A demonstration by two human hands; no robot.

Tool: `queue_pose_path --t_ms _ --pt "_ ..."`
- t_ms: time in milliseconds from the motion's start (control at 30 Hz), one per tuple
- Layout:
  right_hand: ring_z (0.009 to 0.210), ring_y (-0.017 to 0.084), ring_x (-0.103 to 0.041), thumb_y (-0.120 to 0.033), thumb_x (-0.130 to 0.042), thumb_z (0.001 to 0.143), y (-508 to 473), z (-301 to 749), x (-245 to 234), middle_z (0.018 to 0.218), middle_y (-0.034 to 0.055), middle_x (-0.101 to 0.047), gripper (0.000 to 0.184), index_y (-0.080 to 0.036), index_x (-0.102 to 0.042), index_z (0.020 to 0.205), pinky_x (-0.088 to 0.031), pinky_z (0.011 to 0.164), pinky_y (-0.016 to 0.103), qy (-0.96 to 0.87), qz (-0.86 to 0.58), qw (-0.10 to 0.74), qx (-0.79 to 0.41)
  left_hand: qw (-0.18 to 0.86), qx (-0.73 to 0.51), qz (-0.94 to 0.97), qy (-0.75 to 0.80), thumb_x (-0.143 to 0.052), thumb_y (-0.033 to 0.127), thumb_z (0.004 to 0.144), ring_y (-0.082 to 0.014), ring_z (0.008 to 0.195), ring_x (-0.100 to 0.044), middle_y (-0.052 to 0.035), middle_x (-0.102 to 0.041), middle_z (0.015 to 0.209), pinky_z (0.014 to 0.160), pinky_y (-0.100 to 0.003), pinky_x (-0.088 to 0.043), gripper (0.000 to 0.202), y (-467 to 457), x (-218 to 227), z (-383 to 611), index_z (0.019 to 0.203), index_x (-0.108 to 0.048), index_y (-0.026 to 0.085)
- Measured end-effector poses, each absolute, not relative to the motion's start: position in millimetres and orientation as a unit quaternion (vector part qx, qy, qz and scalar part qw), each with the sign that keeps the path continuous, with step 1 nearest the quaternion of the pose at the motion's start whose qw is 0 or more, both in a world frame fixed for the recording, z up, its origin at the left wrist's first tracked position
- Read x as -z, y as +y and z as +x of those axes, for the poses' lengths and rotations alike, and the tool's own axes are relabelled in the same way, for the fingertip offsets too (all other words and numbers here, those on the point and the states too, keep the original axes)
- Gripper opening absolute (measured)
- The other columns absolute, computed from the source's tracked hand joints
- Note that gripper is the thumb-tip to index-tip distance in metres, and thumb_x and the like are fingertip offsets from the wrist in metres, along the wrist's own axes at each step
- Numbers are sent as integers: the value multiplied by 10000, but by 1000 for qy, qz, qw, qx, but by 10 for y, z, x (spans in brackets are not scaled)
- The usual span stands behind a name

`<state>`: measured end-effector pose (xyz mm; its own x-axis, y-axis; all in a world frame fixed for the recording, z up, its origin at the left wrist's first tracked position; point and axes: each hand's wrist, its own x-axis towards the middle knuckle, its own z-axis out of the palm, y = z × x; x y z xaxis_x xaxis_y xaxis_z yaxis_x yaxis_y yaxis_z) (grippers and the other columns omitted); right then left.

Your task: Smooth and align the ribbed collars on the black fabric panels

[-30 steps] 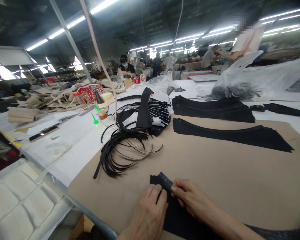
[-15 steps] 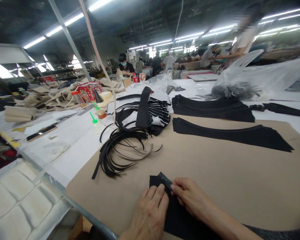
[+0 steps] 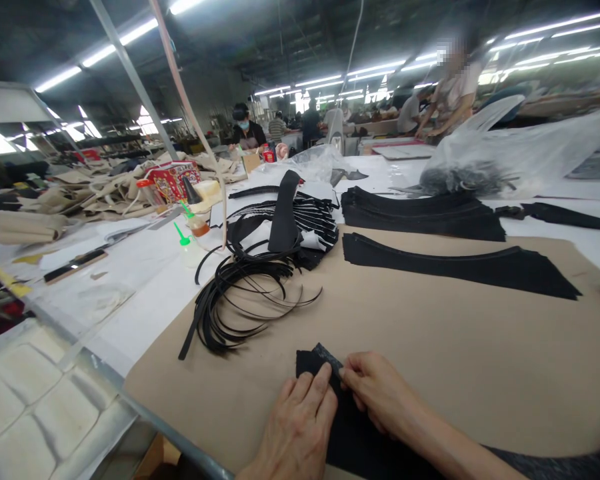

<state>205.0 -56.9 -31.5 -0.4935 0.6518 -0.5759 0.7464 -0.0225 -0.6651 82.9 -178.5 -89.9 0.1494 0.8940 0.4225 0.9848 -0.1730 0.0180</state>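
A black sheet piece (image 3: 353, 437), like leather or fabric, lies on the brown board at the bottom centre. Along its upper edge a greyish-black strip (image 3: 324, 353) shows, folded over or laid on top; I cannot tell which. My left hand (image 3: 300, 413) rests on the piece, fingers stretched forward and pressing beside the strip. On the strip's right side, my right hand (image 3: 375, 387) pinches the edge between thumb and bent forefinger. Part of the piece is hidden beneath my hands and right forearm.
Beyond my hands lie a coil of thin black strips (image 3: 230, 307), a curved black piece (image 3: 445, 265) and a stack of black pieces (image 3: 420, 215). Green-tipped bottles (image 3: 185, 243) stand left. A hose (image 3: 195, 113) hangs down. The brown board (image 3: 455, 347) covers the near table. Other people work behind.
The view has shifted slightly, so the table things sit a little further left. My left forefinger has straightened forward a bit along the strip. The right hand keeps its pinch.
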Motion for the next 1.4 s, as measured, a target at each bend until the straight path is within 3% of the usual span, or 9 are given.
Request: queue_pose_path --t_ms 500,667,933,1400 --pt "252 55 -383 -151 -350 907 -481 2105 188 465 -63 -471 243 -167 -518 733 -253 267 158 696 514 46 500 157 192 -737 -629 -390 84 833 -232 1023 -537 -85 -618 1214 848 -345 -415 379 -1798 878 835 1171 -545 161" --pt "258 42 -329 -212 -312 947 -466 2166 130 481 -91 -430 240 -178 -480 779 -240 252 141 648 492 2 582 163 193 -735 -630 -374 72 837 -230 994 -544 -85 -634 1166 835 -343 -425 369 -1792 869 841 1143 -561 160" --pt "248 44 -335 -162 -307 938 -599 2019 192 461 -89 -453 234 -167 -483 783 -246 235 136 609 492 60 619 145 188 -722 -650 -383 81 842 -250 1084 -515 -98 -575 1254 889 -380 -430 392 -1818 1030 857 1185 -536 191" --pt "248 91 -414 -138 -309 912 -583 2000 253 431 -65 -477 245 -173 -490 750 -303 226 162 611 516 62 598 133 160 -743 -637 -414 147 880 -233 1066 -523 -85 -518 1378 846 -359 -423 337 -1808 929 826 1186 -548 191"
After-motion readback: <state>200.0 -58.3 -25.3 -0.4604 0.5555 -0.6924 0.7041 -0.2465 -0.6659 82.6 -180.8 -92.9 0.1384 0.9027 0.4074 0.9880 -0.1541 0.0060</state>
